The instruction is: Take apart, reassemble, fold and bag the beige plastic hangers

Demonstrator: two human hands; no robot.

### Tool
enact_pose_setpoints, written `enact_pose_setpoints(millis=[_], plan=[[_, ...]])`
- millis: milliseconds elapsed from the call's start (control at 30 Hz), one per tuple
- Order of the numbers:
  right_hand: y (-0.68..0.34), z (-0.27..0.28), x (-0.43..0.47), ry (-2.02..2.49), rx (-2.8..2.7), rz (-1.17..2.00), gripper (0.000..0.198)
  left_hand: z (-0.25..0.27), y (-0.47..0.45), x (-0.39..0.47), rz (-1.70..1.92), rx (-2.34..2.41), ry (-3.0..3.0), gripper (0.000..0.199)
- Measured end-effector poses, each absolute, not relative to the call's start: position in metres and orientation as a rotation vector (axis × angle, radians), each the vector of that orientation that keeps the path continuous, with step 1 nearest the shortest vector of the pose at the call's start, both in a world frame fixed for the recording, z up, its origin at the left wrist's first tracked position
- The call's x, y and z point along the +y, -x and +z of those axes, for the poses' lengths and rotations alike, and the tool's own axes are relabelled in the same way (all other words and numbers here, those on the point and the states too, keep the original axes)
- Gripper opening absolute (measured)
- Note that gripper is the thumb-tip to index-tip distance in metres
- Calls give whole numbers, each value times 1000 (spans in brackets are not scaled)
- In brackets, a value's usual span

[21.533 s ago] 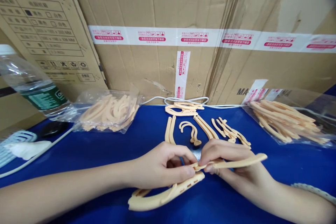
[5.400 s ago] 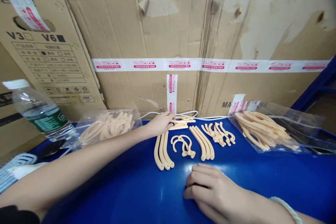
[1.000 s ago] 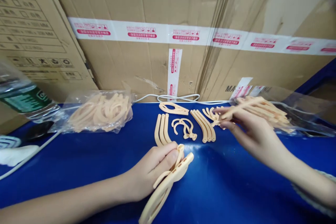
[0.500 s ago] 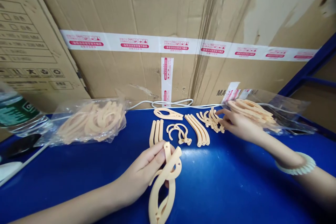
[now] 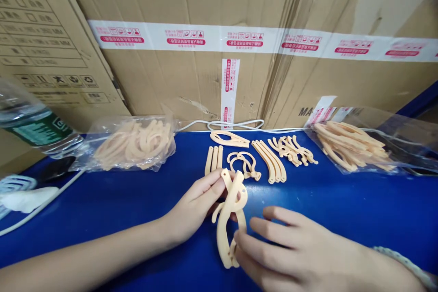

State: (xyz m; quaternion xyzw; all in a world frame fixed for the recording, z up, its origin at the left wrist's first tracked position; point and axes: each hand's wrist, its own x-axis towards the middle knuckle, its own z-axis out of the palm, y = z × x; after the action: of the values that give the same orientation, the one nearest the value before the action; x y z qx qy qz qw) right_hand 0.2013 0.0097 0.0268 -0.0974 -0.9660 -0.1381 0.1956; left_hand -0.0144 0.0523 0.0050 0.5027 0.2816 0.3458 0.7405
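Observation:
My left hand grips a beige plastic folding hanger near its upper end, where the arms cross and a curved hook part shows. The hanger is tilted, its long curved arms pointing down toward me. My right hand is at the hanger's lower right side. Its thumb and forefinger are close together at the arm, the other fingers curled loosely; what is between the fingertips is hidden. Beyond the hands lie loose hooks, straight-ish arm pieces, curved arm pieces and a pile of small parts.
A joined arm pair lies at the back of the blue table. Plastic bags of parts stand left and right. A water bottle, white cable and large cardboard boxes border the table.
My right hand has come back from the small-parts pile to the lower end of the hanger. My left hand still grips the hanger. The view has shifted slightly.

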Motion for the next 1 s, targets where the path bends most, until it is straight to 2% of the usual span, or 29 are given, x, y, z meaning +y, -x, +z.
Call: enact_pose_setpoints(millis=[133,367,567,733,1000], plan=[[-199,17,13,351,-2705,-308,31,8,14,51,753,567,-1070,33],[-204,14,15,392,-2602,-326,27,12,14,45,595,696,-1458,18],[-206,14,16,483,-2543,-458,25,13,15,43,680,772,-1447,16],[-207,11,20,677,-2544,-557,33,12,17,43,764,822,-1381,15],[-210,11,26,746,-2671,-437,35,14,17,44,754,813,-1320,18]])
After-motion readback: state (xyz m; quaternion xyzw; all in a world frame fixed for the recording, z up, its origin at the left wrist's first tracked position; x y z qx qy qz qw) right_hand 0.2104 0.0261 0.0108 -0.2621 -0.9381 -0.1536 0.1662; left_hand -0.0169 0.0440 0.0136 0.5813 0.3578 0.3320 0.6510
